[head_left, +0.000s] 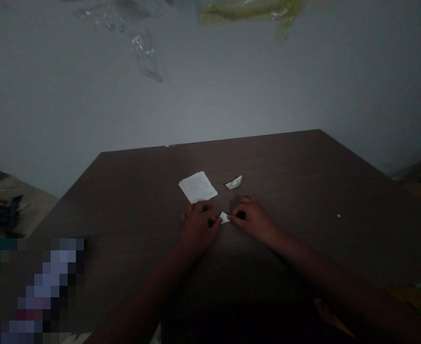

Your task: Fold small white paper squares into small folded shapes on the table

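A small folded piece of white paper [224, 218] is held just over the dark table between my two hands. My left hand [200, 223] pinches its left corner between thumb and finger. On the opposite side, my right hand [249, 216] grips the right corner in the same way. Beyond my left hand lies a stack of square printed paper sheets [198, 186], close to its fingers. A folded paper boat [234, 182] rests on the table past my right hand, apart from it.
The brown wooden table [285, 167] stands against a pale wall [210, 95]. A tiny white scrap [338, 215] lies to the right. At the left edge is a blurred-out pale object [48, 282]. Clear plastic [145, 52] and yellow plastic [249, 12] hang on the wall.
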`<act>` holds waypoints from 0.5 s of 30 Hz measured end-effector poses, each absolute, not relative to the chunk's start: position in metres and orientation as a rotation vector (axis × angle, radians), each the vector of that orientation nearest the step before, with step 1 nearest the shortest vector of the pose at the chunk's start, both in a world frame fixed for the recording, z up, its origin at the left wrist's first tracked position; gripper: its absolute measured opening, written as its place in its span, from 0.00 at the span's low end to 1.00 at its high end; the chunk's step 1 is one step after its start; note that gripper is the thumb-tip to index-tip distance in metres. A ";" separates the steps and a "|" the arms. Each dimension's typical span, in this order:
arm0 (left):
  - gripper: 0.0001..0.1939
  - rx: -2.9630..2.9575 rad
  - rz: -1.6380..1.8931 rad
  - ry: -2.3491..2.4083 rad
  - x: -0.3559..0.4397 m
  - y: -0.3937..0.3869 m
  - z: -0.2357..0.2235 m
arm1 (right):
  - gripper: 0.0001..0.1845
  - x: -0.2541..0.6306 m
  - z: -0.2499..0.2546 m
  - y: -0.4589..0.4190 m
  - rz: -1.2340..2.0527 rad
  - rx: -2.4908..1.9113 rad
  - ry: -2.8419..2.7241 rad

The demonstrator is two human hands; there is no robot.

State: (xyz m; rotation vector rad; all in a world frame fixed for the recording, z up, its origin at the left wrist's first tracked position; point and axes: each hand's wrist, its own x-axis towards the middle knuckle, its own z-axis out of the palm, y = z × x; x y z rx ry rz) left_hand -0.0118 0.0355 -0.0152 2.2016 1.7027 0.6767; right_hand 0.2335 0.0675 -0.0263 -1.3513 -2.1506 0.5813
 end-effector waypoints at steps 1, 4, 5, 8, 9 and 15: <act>0.12 2.205 0.670 1.692 -0.013 0.035 -0.016 | 0.08 0.234 -0.027 0.068 0.585 -1.349 -2.159; 0.08 2.215 0.637 1.658 -0.015 0.033 -0.013 | 0.07 0.236 -0.026 0.066 0.599 -1.329 -2.179; 0.06 2.216 0.627 1.650 -0.015 0.032 -0.011 | 0.06 0.236 -0.026 0.065 0.601 -1.321 -2.184; 0.09 2.242 0.610 1.606 -0.016 0.029 -0.007 | 0.05 0.236 -0.024 0.062 0.598 -1.312 -2.193; 0.13 2.277 0.604 1.571 -0.015 0.029 -0.007 | 0.04 0.236 -0.023 0.061 0.592 -1.314 -2.197; 0.10 2.517 0.567 1.318 -0.014 0.033 -0.009 | 0.03 0.236 -0.023 0.060 0.562 -1.280 -2.222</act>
